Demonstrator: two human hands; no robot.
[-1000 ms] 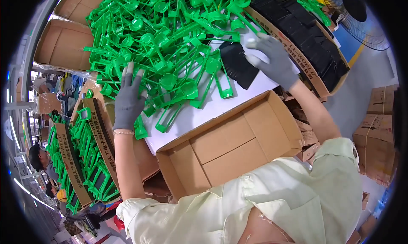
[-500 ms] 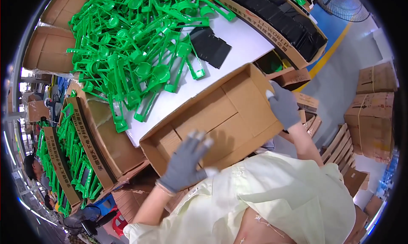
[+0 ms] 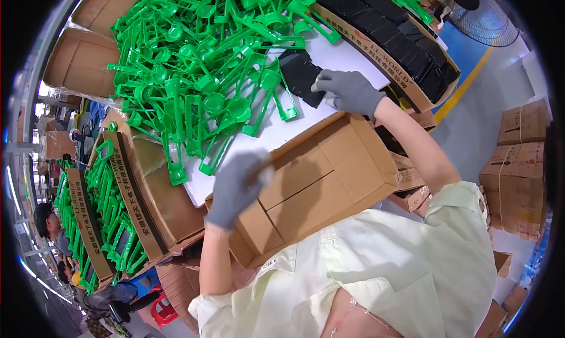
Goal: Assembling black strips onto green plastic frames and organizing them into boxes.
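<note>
My right hand [image 3: 350,90], in a grey glove with pale fingertips, has its fingers closed at the right edge of a flat black panel [image 3: 299,76]. The panel lies on the white tabletop [image 3: 366,66] beside a heap of green plastic frames with long arms [image 3: 203,73]. In front of me an open shallow cardboard box [image 3: 347,155] tilts against the table's near edge, with nothing inside. My left hand [image 3: 235,188], gloved the same way, hovers over the box's left end. Motion smears its fingers, so their grip cannot be made out.
A cardboard tray of stacked black pieces [image 3: 388,35] stands at the far right. To the left, cardboard trays [image 3: 132,205] hold more green frames. Taped cartons [image 3: 515,185] are stacked on the right, and a fan [image 3: 479,20] stands beyond. Another person [image 3: 50,226] is at far left.
My right hand has left the box's right end and reached up to the black panel. My left hand has moved up and left across the box. The whole view has shifted slightly.
</note>
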